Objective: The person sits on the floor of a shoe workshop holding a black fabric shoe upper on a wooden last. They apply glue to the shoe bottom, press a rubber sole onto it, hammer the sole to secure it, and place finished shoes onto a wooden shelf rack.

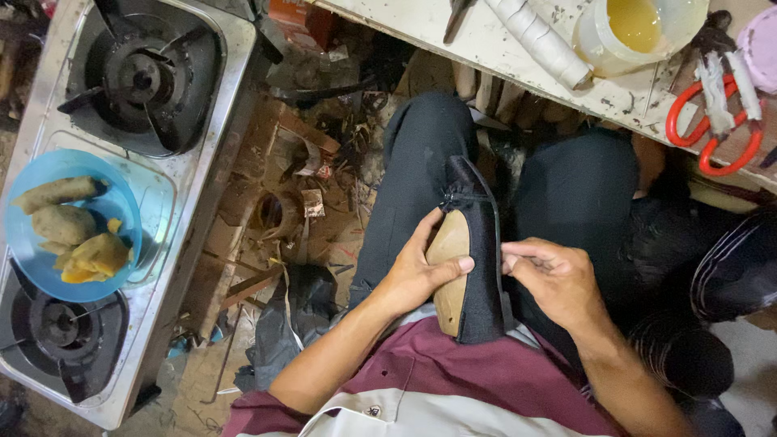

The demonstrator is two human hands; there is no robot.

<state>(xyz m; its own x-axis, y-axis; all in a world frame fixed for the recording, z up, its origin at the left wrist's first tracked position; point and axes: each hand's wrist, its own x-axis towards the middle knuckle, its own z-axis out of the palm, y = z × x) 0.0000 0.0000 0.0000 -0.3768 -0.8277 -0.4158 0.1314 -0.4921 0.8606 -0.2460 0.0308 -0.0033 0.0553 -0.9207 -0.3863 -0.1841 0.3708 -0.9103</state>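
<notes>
Both your hands clamp the shoe (pixel 476 267) on your lap: left hand (pixel 414 275) grips its tan sole, right hand (pixel 554 279) pinches its black edge, below the table (pixel 518 48).

One shoe (pixel 477 251); two burners (pixel 139 77); one blue plate (pixel 32 259); one pair of scissors (pixel 712 133).

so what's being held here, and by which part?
A black shoe upper on a wooden last. Left hand grips its sole side, thumb across the wood; right hand pinches the fabric edge.
</notes>
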